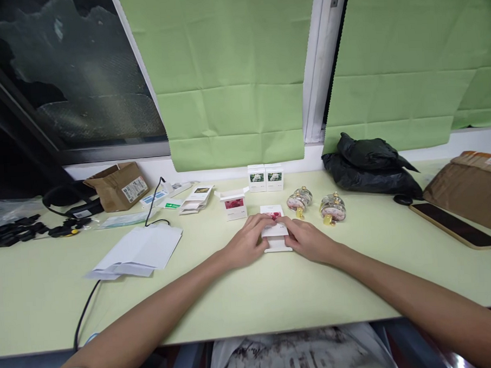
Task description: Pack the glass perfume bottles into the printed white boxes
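Note:
A small white carton with a red picture [274,222] lies flat on the pale green table [250,292] in front of me. My left hand [248,239] grips its left side, fingers curled over the top. My right hand [307,239] holds its right side, thumb and fingers pinching near the red print. Just behind it stands an opened white box with a red picture [234,205]. Two small glass jars with gold caps [299,200] [333,208] lie on their sides to the right of my hands.
Two white boxes with green pictures [265,177] stand at the wall. A black plastic bag [370,165], a phone [455,224] and a brown parcel [471,187] are right. White envelopes [138,251], a cable [88,305], flat cartons [197,198] and a cardboard box [117,185] are left.

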The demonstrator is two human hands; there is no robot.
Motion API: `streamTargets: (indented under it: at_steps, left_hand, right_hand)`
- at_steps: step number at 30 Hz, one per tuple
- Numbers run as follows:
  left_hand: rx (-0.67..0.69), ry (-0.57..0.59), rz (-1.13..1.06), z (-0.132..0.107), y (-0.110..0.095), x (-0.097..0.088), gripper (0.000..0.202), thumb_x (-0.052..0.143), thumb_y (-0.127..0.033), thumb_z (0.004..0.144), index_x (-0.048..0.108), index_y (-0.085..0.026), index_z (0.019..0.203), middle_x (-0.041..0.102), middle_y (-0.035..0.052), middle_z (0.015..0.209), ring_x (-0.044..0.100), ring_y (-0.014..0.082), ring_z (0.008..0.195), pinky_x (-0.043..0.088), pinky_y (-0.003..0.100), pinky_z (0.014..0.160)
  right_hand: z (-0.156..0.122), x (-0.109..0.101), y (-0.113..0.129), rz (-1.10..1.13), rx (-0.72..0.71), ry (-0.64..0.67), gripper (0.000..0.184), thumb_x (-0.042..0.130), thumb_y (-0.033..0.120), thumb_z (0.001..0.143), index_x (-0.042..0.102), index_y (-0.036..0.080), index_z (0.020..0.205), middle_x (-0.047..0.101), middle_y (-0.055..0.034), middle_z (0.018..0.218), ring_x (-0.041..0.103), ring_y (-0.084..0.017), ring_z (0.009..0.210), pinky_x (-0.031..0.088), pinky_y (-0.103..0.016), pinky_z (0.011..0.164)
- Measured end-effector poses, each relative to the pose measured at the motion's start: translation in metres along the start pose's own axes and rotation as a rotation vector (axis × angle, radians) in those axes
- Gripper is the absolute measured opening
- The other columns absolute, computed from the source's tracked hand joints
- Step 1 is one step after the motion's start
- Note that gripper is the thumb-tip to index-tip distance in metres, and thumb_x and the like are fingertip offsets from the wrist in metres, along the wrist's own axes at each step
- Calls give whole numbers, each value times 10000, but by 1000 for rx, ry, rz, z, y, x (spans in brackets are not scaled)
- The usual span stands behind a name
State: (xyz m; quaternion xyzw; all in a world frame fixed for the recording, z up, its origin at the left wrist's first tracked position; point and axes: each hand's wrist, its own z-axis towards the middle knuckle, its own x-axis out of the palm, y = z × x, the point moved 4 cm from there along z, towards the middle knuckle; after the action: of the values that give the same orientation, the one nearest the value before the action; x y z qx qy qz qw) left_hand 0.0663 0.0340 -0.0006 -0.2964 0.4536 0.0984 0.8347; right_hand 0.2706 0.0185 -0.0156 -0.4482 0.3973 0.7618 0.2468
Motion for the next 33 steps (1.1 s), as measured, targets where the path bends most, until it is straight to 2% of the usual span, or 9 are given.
streamTargets:
  at_steps: [8, 10, 14, 16, 18, 20, 22, 26, 33]
  left_hand:
    - [11, -3, -32, 2, -1, 1, 632, 498, 3, 890, 507, -287, 1452, 533, 86, 1528, 420, 275, 1521, 393, 534, 1281]
    - [27, 12, -53, 0, 2, -4, 584, 537, -60, 938, 503, -284, 1476, 512, 93, 1568, 410, 278, 1541, 376, 536, 1297]
    - [42, 78, -101, -6, 5, -16, 590, 607, -258, 1020, 432, -295, 1583, 455, 99, 1656, 401, 292, 1569, 380, 533, 1303]
    - [33, 85, -95, -8, 5, -19, 691, 704, -369, 985, 411, -300, 1606, 452, 104, 1667, 402, 313, 1573, 391, 538, 1298]
    - [31, 77, -68, -9, 4, -19, 767, 783, -437, 927, 433, -297, 1596, 460, 111, 1666, 401, 328, 1576, 392, 542, 1298]
    - [38, 67, -44, -8, 3, -16, 744, 785, -456, 926, 463, -293, 1577, 473, 113, 1658, 397, 326, 1581, 391, 542, 1299]
    - [40, 58, -37, -7, 2, -14, 689, 738, -461, 965, 469, -292, 1577, 486, 109, 1651, 395, 315, 1584, 395, 538, 1297]
    - [20, 42, -34, -6, 2, -12, 571, 642, -459, 1033, 500, -294, 1562, 528, 96, 1624, 410, 292, 1578, 404, 529, 1291]
    - [13, 41, -25, -5, 2, -12, 538, 643, -456, 1032, 540, -297, 1535, 529, 92, 1628, 419, 290, 1574, 402, 537, 1291]
  right_hand:
    - [3, -1, 4, 38, 0, -35, 528, 499, 125, 938, 494, 230, 1456, 629, -35, 905, 586, -227, 803, 420, -317, 746]
    - [2, -3, 1, 99, -5, -30, 533, 520, 154, 961, 468, 239, 1484, 638, -25, 904, 598, -224, 820, 433, -318, 751]
    - [-1, -11, -8, 249, -10, 48, 568, 589, 341, 1027, 383, 286, 1554, 648, 3, 903, 609, -204, 787, 454, -306, 701]
    - [-4, -16, -9, 301, -16, 58, 497, 578, 370, 1044, 408, 300, 1505, 654, 6, 937, 597, -187, 759, 455, -301, 681]
    - [-6, -22, -6, 322, -30, 20, 337, 571, 358, 1052, 481, 283, 1369, 644, 2, 958, 578, -178, 763, 459, -304, 695]
    - [-7, -26, 0, 300, -73, -26, 249, 650, 385, 1017, 531, 260, 1197, 625, -8, 973, 561, -184, 796, 460, -312, 715]
    - [-8, -27, 9, 245, -157, -45, 277, 749, 397, 959, 561, 247, 1096, 623, -31, 1021, 567, -208, 875, 472, -328, 761]
    - [-9, -25, 17, 151, -301, -63, 78, 658, 269, 1025, 637, 247, 1098, 650, -68, 1078, 592, -254, 1039, 486, -380, 885]
    - [-7, -23, 12, 98, -330, -132, 103, 597, 261, 1067, 698, 243, 1064, 620, -82, 1064, 595, -252, 1022, 500, -388, 880]
